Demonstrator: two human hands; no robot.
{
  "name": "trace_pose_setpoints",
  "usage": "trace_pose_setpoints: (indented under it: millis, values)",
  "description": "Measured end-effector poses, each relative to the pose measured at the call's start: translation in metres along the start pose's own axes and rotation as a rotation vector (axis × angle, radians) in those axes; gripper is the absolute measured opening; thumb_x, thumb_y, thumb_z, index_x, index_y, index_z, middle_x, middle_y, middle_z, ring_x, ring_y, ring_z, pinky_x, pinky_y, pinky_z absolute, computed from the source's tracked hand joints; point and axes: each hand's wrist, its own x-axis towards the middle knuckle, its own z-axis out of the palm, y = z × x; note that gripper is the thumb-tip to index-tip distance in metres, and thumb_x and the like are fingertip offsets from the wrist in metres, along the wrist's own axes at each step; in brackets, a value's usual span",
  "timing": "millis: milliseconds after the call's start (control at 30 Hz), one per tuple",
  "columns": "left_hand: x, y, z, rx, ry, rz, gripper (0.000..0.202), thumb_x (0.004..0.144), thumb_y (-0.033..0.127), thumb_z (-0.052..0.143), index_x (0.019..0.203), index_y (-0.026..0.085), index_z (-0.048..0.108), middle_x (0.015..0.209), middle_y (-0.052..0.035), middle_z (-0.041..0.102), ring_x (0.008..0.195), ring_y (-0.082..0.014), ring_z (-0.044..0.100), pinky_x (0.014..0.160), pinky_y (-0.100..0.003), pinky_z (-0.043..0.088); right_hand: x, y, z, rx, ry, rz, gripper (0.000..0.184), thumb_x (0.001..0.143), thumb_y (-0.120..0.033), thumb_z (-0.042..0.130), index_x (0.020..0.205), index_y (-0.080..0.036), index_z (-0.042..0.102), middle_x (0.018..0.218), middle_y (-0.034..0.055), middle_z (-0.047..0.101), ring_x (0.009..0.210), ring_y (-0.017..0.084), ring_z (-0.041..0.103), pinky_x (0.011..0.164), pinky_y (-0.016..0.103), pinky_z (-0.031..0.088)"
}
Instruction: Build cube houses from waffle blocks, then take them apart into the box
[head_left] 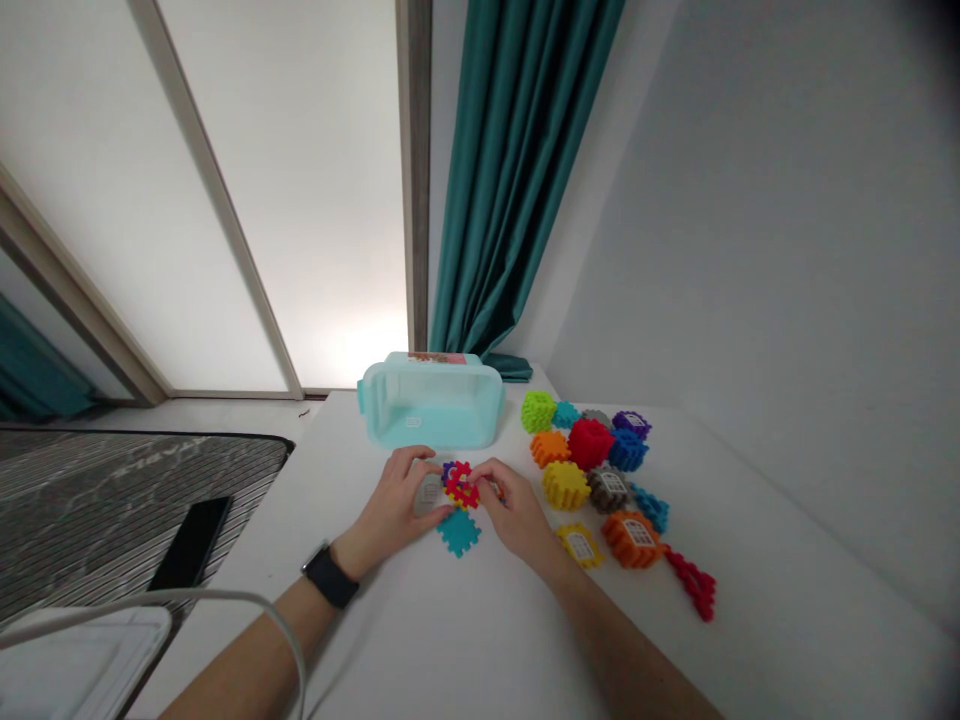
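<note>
My left hand, with a dark watch on its wrist, curves around the left side of a small cluster of interlocking foam-like tiles. Its thumb touches the teal tile, and its index finger reaches the purple tile. From the other side, my right hand pinches the red tile between thumb and fingers. Some yellow shows beneath the red one. The fingers partly cover how these tiles join.
Behind my hands stands a translucent light-blue bin. Stacks of notched tiles lie to the right, including a red stack, an orange stack and a yellow stack. A pale cable crosses my left forearm. A white wall borders the table.
</note>
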Motion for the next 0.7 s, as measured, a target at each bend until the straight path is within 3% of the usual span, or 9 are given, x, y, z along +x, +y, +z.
trace_pose_setpoints:
  millis: [100, 267, 400, 533, 700]
  values:
    - [0.001, 0.001, -0.004, 0.021, -0.049, 0.04, 0.06, 0.075, 0.028, 0.081, 0.129, 0.025, 0.055, 0.129, -0.0123, 0.052, 0.122, -0.03, 0.051, 0.103, -0.049, 0.046, -0.002, 0.001, 0.001, 0.036, -0.062, 0.044, 0.013, 0.09, -0.02, 0.048, 0.09, -0.021, 0.061, 0.086, 0.0007, 0.066, 0.079, 0.016, 0.061, 0.068, 0.026, 0.045]
    - [0.001, -0.002, -0.006, 0.011, -0.087, 0.061, 0.051, 0.078, 0.031, 0.08, 0.125, 0.028, 0.06, 0.13, -0.0113, 0.052, 0.123, -0.0299, 0.05, 0.105, -0.049, 0.045, -0.003, 0.007, 0.01, 0.251, -0.139, 0.129, 0.01, 0.09, -0.027, 0.052, 0.098, -0.022, 0.056, 0.077, -0.0023, 0.061, 0.069, 0.014, 0.057, 0.061, 0.024, 0.042]
    - [-0.001, -0.01, -0.002, -0.063, -0.105, 0.046, 0.055, 0.075, 0.041, 0.082, 0.123, 0.028, 0.061, 0.129, -0.0119, 0.051, 0.122, -0.0304, 0.051, 0.103, -0.049, 0.047, -0.001, 0.005, 0.013, 0.408, -0.114, 0.177, 0.017, 0.087, -0.034, 0.057, 0.099, -0.022, 0.055, 0.067, -0.0055, 0.054, 0.058, 0.012, 0.051, 0.052, 0.022, 0.039]
    - [-0.001, -0.014, 0.0, -0.11, -0.133, 0.068, 0.06, 0.073, 0.047, 0.082, 0.125, 0.028, 0.059, 0.129, -0.0127, 0.05, 0.121, -0.031, 0.052, 0.101, -0.049, 0.048, 0.001, -0.001, 0.011, 0.454, -0.085, 0.209, 0.019, 0.086, -0.037, 0.059, 0.098, -0.022, 0.055, 0.067, -0.0051, 0.057, 0.058, 0.012, 0.053, 0.052, 0.022, 0.041]
    - [-0.002, -0.006, -0.004, -0.104, -0.097, 0.026, 0.058, 0.076, 0.04, 0.081, 0.128, 0.028, 0.058, 0.129, -0.0126, 0.051, 0.122, -0.0303, 0.052, 0.103, -0.049, 0.048, 0.002, 0.001, 0.012, 0.424, -0.082, 0.197, 0.019, 0.088, -0.036, 0.058, 0.1, -0.022, 0.056, 0.067, -0.005, 0.058, 0.056, 0.012, 0.054, 0.052, 0.022, 0.044]
